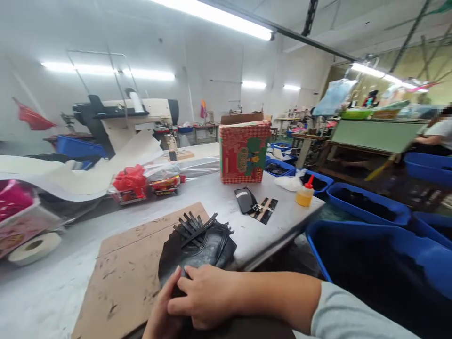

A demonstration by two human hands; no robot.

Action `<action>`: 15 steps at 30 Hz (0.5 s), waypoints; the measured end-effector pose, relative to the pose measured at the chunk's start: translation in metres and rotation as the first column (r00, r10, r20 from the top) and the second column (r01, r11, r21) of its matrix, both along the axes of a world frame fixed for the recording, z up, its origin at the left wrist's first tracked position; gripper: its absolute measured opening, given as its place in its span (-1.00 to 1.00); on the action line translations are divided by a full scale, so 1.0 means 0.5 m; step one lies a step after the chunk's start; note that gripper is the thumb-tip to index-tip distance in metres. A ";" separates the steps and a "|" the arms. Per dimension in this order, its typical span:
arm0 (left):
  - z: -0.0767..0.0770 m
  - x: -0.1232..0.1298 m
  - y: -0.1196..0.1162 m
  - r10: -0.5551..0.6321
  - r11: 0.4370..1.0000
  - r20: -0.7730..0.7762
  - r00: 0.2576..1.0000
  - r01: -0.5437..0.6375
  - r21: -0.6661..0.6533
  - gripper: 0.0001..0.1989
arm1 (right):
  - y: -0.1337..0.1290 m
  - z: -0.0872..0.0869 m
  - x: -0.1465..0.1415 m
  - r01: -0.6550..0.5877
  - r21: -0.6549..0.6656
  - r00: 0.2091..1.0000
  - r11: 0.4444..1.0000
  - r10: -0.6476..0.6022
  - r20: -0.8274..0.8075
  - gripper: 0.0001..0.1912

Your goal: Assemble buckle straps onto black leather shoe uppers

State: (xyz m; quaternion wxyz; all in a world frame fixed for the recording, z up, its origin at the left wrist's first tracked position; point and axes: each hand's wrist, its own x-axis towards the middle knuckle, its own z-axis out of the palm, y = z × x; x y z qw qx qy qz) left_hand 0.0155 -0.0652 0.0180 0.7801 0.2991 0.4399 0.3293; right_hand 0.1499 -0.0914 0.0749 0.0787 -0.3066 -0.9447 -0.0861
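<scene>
your left hand [163,308] and right hand [206,294] meet at the near end of the black bundle [203,249], strips [192,230] fanning away from you at the cardboard's [130,273] right edge; whether either grips, i cannot tell.

Touching the near end of black leather [210,249] with left hand [162,308] and right hand [206,296] close together — too hidden below to tell the full grip. Has strips [192,230] fanned out at the leather's far end and cardboard [130,263] partly underneath, on a grey table [228,205]. Shows, to the right, a black flap [245,203] beside a buckle [257,207], then an upright bottle [304,195] with a red cap. Includes a red box [243,155] standing behind the flap, and a roll [23,256] lying flat at far left. Reveals blue bins [423,252] to the right — with a person [441,132] beyond.
</scene>
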 end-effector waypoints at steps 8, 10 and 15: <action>0.008 -0.070 0.012 0.434 0.901 -0.262 0.862 -0.419 0.112 -0.53 | 0.057 -0.132 0.107 0.036 -0.278 0.573 0.960 -0.248 -0.781 -0.77; 0.021 -0.063 0.031 0.480 0.873 -0.276 0.833 -0.424 0.239 -0.46 | 0.079 -0.141 0.134 0.115 -0.318 0.591 0.941 -0.322 -0.740 -0.78; 0.027 -0.082 0.084 0.436 0.883 -0.315 0.843 -0.333 0.330 -0.34 | 0.150 -0.129 0.164 0.325 -0.467 0.695 0.823 -0.542 -0.472 -0.64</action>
